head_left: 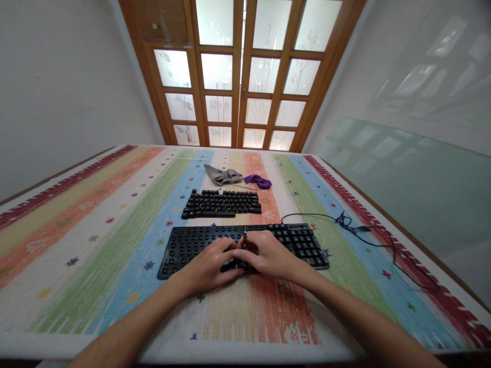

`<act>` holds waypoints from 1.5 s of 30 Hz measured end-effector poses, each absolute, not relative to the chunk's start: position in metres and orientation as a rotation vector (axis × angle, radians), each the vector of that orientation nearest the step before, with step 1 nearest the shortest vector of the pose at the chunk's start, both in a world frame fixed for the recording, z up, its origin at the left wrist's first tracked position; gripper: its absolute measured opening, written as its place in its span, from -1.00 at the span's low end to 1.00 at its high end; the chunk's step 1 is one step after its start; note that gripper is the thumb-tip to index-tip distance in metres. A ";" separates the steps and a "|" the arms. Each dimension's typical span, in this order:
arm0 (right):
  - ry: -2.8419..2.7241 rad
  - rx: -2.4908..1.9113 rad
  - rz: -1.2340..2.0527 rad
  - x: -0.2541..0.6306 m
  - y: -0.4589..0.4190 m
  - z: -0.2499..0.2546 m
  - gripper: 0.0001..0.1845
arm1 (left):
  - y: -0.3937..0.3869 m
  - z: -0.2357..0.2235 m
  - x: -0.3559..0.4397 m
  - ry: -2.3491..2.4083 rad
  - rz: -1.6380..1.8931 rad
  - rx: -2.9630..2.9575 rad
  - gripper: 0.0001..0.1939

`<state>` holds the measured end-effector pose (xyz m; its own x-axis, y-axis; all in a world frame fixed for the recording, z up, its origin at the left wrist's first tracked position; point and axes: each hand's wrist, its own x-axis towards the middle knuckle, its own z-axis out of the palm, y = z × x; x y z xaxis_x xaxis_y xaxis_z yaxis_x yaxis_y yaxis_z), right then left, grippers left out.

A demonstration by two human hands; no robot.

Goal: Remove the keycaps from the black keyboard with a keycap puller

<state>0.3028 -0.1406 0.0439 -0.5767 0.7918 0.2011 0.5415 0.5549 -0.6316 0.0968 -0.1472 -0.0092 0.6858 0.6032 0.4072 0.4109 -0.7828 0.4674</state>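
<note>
A black keyboard [192, 245] lies on the table in front of me. Its left and middle parts show bare key posts, while the right end carries keycaps. My left hand [213, 260] rests over the middle of it, thumb and forefinger apart, its fingertips close to the other hand. My right hand [264, 253] pinches a small upright tool [245, 239], dark with a shiny part, above the keyboard; its exact kind is too small to make out. Loose black keycaps [222, 202] stand in rows just behind the keyboard.
Behind the keycaps lie a grey cloth [222, 175] and a purple cloth [259, 181]. A black cable [368, 230] runs from the keyboard to the right, partly coiled. The striped tablecloth [126, 245] covers the table. Wooden doors with glass panes [218, 66] stand beyond.
</note>
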 end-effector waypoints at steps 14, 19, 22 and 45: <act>-2.159 -1.062 1.049 0.307 -0.116 0.035 -0.70 | -0.147 0.000 0.095 0.838 0.705 2.466 -0.82; -2.136 -0.991 1.000 0.316 -0.121 0.043 -0.72 | -0.148 0.004 0.094 0.825 0.789 2.394 -0.85; -2.153 -0.966 0.909 0.321 -0.126 0.047 -0.74 | -0.147 0.007 0.093 0.845 0.833 2.404 -0.85; -1.915 -0.964 0.604 0.331 -0.147 0.024 -0.82 | -0.132 0.010 0.101 0.808 1.002 2.667 -0.78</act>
